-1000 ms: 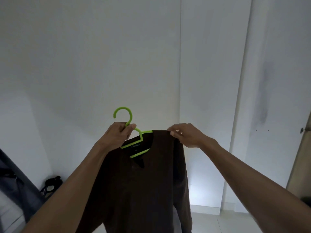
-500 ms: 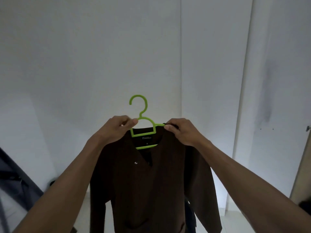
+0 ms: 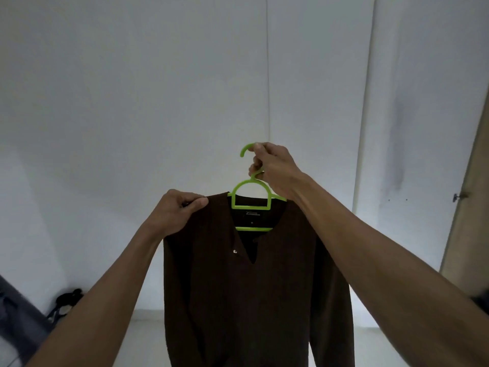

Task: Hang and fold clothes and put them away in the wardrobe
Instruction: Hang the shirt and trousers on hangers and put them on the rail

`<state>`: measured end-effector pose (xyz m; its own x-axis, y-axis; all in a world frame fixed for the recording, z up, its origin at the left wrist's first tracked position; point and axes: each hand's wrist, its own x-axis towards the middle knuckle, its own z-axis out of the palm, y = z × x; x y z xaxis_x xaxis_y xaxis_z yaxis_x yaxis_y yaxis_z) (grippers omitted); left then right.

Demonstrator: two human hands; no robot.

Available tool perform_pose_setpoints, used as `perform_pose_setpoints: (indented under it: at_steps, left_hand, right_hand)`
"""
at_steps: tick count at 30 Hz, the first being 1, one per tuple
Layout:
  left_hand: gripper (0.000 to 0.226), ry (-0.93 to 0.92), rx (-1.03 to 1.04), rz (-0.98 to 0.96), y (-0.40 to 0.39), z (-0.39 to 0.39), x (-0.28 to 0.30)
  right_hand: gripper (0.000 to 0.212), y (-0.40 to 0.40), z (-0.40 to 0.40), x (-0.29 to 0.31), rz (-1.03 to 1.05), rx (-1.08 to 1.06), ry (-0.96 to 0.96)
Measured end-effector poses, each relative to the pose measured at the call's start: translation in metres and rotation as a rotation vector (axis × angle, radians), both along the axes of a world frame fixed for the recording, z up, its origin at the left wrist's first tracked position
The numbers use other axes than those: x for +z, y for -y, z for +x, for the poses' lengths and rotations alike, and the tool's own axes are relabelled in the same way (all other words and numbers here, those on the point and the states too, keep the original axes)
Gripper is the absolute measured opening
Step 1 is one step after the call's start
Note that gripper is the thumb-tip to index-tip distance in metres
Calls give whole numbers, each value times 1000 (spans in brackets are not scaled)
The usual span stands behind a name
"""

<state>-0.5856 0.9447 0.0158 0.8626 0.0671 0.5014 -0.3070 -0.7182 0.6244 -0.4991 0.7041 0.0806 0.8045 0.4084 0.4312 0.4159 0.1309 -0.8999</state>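
Observation:
A dark brown long-sleeved shirt [image 3: 246, 292] with a V-neck hangs on a lime-green plastic hanger [image 3: 250, 198], held up in front of a white wall. My right hand [image 3: 275, 170] grips the hanger's neck and hook from the right. My left hand [image 3: 176, 211] pinches the shirt's left shoulder seam. Both sleeves hang straight down, and the shirt's lower part runs out of the frame.
White wall panels [image 3: 158, 102] fill the background, with a vertical seam above the hanger. A beige door edge [image 3: 468, 207] with a small latch stands at the right. A dark object [image 3: 66, 303] lies on the floor at the lower left, beside grey fabric [image 3: 18, 313].
My right hand left the shirt's right shoulder and took the hanger's hook. My left hand moved from the hanger's neck to the left shoulder. The shirt now hangs squarer.

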Motion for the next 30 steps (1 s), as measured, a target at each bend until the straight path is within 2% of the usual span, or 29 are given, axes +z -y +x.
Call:
perform_pose_setpoints:
  at_steps: [4, 6, 9, 11, 17, 22, 28, 30]
  left_hand:
    - [18, 80, -10, -164, 3, -5, -4]
    - [16, 60, -25, -212, -1, -8, 0]
    - [24, -81, -88, -78, -2, -7, 4]
    - [29, -84, -71, -31, 1, -4, 5]
    - [21, 50, -26, -44, 14, 3, 7]
    - [23, -56, -16, -11, 7, 1, 8]
    - [16, 41, -4, -79, 11, -5, 2]
    - [18, -4, 8, -114, 1, -6, 3]
  right_hand:
    - [26, -2, 5, -1, 85, -131, -31]
    - [27, -2, 6, 2, 110, -158, -44]
    - [26, -8, 2, 8, 152, -142, -68]
    - [26, -14, -1, 11, 181, -153, -83]
    - [29, -29, -11, 8, 115, -122, -45]
    - [29, -29, -9, 10, 176, -182, -31]
    - [28, -22, -7, 12, 153, -182, -23]
    - [26, -17, -6, 15, 182, -183, -33]
